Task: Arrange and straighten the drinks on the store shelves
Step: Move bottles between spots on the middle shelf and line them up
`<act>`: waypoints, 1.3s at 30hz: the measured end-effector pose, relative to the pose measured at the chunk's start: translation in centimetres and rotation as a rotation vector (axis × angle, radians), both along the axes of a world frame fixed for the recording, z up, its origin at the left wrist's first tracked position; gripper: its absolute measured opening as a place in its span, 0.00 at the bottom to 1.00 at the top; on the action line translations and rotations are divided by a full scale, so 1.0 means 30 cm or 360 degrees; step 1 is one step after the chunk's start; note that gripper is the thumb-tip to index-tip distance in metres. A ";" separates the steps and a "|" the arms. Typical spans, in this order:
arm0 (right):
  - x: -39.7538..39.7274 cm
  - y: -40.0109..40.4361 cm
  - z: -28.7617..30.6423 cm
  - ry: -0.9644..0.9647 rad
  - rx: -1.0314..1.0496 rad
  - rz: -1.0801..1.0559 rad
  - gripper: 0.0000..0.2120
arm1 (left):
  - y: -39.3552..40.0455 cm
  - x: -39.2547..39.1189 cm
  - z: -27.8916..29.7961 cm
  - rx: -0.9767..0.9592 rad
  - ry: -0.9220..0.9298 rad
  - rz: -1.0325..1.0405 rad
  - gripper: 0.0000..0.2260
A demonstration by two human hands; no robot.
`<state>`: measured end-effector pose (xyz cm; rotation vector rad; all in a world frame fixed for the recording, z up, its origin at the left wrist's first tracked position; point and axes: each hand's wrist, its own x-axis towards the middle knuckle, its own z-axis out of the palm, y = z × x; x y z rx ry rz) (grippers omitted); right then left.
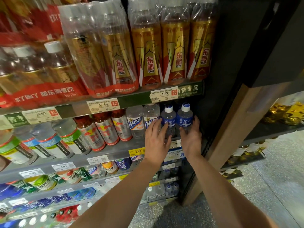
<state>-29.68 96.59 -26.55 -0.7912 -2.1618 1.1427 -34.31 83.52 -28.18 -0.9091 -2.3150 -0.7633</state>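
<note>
Dim warm store light from above, glare streaking the shrink-wrapped packs [172, 38] on the top shelf, deep shadow over the dark side panel [230, 63], heavy blur and wide-angle bending at the left edge, centre fairly sharp.

bottles [168, 119]: clear glossy plastic | multipack wrap [98, 38]: shiny film | price tags [164, 94]: paper | side panel [230, 122]: wood
</note>
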 end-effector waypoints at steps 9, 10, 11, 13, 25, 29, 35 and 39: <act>0.085 -0.114 -0.013 0.0273 -0.0237 0.0022 0.25 | -0.084 0.053 0.026 0.0060 -0.0438 -0.0068 0.24; 0.090 -0.143 -0.010 0.0321 -0.0219 0.0043 0.24 | -0.105 0.058 0.031 0.0115 -0.0446 -0.0043 0.24; 0.089 -0.174 -0.006 0.0353 -0.0199 0.0078 0.22 | -0.129 0.063 0.037 0.0171 -0.0460 -0.0014 0.23; 0.077 -0.242 0.008 0.0371 -0.0196 0.0168 0.20 | -0.191 0.071 0.047 0.0262 -0.0482 0.0033 0.23; -0.031 -0.749 0.046 0.0274 -0.0327 0.0847 0.09 | -0.762 0.017 0.059 0.0680 -0.0565 0.0539 0.18; -0.077 -0.932 0.029 0.0161 -0.0324 0.0910 0.10 | -0.970 -0.018 0.063 0.0811 -0.0617 0.0705 0.16; -0.182 -1.165 0.007 0.0098 -0.0373 0.0633 0.17 | -1.251 -0.115 0.072 0.0921 -0.0679 0.0792 0.16; -0.240 -1.235 0.014 0.0183 -0.0290 0.0487 0.16 | -1.365 -0.202 0.079 0.0920 -0.0742 0.0721 0.19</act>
